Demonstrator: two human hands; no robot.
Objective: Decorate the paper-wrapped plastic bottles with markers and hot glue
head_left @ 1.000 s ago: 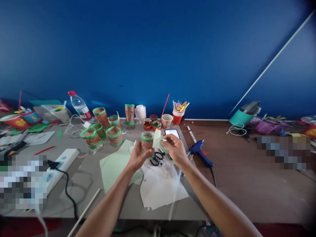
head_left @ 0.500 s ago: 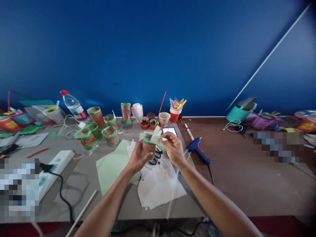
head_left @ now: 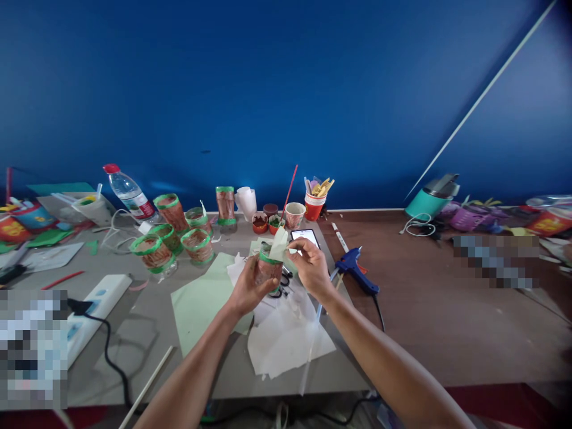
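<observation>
My left hand [head_left: 250,286] is wrapped round a clear cup painted brown with a green rim [head_left: 269,271], held above the papers. Between the fingertips of my right hand [head_left: 310,265] is a pale green paper piece [head_left: 279,245], which lies against the cup's rim on its right side. Whether the paper is stuck to the cup I cannot tell. Behind my right hand a phone [head_left: 304,237] lies with its screen lit. Black-handled scissors [head_left: 284,287] show partly under the cup. Pale green paper [head_left: 210,304] and crumpled white paper [head_left: 286,342] are spread beneath my hands.
Several painted cups [head_left: 198,247] stand at left, near a tilted water bottle [head_left: 129,193]. A blue glue gun [head_left: 356,271] lies at right with its cord. Small paint cups [head_left: 260,223] and a red cup of wooden sticks [head_left: 315,205] stand behind. A power strip [head_left: 99,304] is at left.
The paper piece and my right fingers have shifted slightly left, closer over the cup's rim. The whole view has moved a little. Both hands keep their hold.
</observation>
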